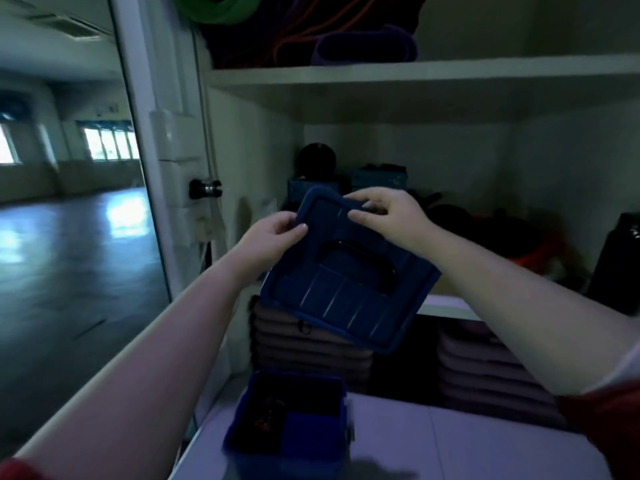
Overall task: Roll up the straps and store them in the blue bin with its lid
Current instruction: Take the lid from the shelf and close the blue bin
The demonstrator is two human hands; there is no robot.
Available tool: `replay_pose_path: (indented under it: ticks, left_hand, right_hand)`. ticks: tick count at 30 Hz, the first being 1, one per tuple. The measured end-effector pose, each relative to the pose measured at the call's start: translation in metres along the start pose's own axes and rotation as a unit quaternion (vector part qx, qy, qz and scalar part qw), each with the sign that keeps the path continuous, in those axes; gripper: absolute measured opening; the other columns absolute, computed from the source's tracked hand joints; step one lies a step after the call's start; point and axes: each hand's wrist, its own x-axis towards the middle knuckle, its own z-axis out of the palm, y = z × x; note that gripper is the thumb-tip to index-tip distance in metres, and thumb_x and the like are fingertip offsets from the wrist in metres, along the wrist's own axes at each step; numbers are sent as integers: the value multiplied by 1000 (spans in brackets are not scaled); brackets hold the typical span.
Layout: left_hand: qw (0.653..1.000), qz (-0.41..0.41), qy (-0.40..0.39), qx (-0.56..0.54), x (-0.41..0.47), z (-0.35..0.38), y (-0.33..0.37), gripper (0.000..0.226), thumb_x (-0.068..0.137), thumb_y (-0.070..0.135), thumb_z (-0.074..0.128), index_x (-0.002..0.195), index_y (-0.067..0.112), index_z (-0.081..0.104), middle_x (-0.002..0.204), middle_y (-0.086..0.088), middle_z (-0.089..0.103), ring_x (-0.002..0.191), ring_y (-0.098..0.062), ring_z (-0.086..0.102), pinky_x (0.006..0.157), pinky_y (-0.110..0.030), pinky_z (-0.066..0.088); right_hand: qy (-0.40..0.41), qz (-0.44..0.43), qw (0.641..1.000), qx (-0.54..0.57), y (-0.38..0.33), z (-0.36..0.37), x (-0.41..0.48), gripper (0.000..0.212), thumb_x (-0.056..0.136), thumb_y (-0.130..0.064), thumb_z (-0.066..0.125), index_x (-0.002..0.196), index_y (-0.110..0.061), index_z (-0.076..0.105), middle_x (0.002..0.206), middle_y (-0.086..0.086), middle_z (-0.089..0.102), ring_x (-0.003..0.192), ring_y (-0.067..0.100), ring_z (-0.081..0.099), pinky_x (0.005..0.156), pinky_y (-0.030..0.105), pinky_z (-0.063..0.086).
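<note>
Both hands hold the blue lid (349,282) in the air in front of the shelves, tilted, its ribbed face toward me. My left hand (273,237) grips the lid's upper left edge. My right hand (384,213) pinches its top edge. Below, the open blue bin (291,445) stands on a pale surface (450,445), directly under the lid. Inside the bin lie dark rolled items (273,414); the dim light hides what they are.
A white shelf unit (415,74) faces me. Its top shelf holds purple, orange and green gear (363,46). The middle shelf holds dark items and boxes (381,178). Stacked folded mats (304,344) fill the bottom. An open door (173,161) stands at left.
</note>
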Motion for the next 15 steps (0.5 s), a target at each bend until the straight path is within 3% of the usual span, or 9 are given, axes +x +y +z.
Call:
replay_pose_path:
  ticks: [4, 6, 8, 10, 12, 13, 15]
  left_hand:
    - [993, -92, 77, 20, -22, -8, -66, 18, 93, 35, 57, 101, 21, 66, 101, -5, 71, 92, -24, 68, 83, -43, 57]
    - [984, -148, 97, -3, -38, -16, -102, 19, 93, 34, 57, 101, 20, 67, 99, -5, 72, 92, -26, 69, 83, -44, 57]
    - [975, -189, 112, -29, -51, -25, -137, 20, 93, 34, 58, 101, 18, 68, 100, -8, 73, 93, -29, 70, 85, -49, 57]
    - [965, -226, 129, -32, -63, -32, -171, 21, 89, 37, 61, 96, 18, 68, 100, -12, 73, 92, -32, 70, 87, -53, 55]
    - [956, -262, 132, -23, -70, -33, -204, 24, 83, 43, 62, 90, 20, 69, 97, -13, 73, 89, -34, 69, 85, -57, 55]
    - [952, -277, 128, -16, -73, -31, -218, 26, 82, 45, 62, 88, 21, 69, 95, -12, 73, 88, -34, 69, 84, -57, 55]
    - [946, -297, 129, 18, -76, -23, -242, 26, 81, 45, 62, 88, 21, 68, 90, -10, 72, 85, -33, 69, 83, -52, 56]
  right_hand:
    - [-24, 21, 995, -91, 34, 62, -18, 36, 85, -49, 63, 118, -37, 61, 115, -7, 58, 106, 13, 56, 93, 43, 49]
    - [-40, 88, 983, -155, 61, 92, -33, 56, 78, -62, 61, 127, -36, 52, 130, 0, 52, 120, 22, 49, 99, 48, 44]
    - [-37, 185, 976, -107, 94, 123, -54, 76, 74, -63, 66, 135, -23, 46, 131, 6, 52, 119, 25, 51, 96, 41, 46]
    - [-51, 297, 953, 5, 118, 154, -82, 69, 82, -48, 69, 134, -11, 44, 121, 6, 57, 106, 24, 58, 85, 36, 50]
    - [-99, 394, 906, 117, 138, 183, -109, 52, 90, -39, 62, 130, -12, 44, 116, 4, 59, 95, 23, 63, 76, 40, 56]
    - [-113, 423, 886, 156, 145, 195, -122, 43, 93, -35, 59, 127, -13, 46, 112, 4, 60, 90, 22, 64, 70, 39, 56]
    - [-96, 440, 878, 165, 161, 218, -141, 30, 95, -27, 58, 120, -12, 53, 104, 7, 65, 86, 24, 66, 66, 39, 58]
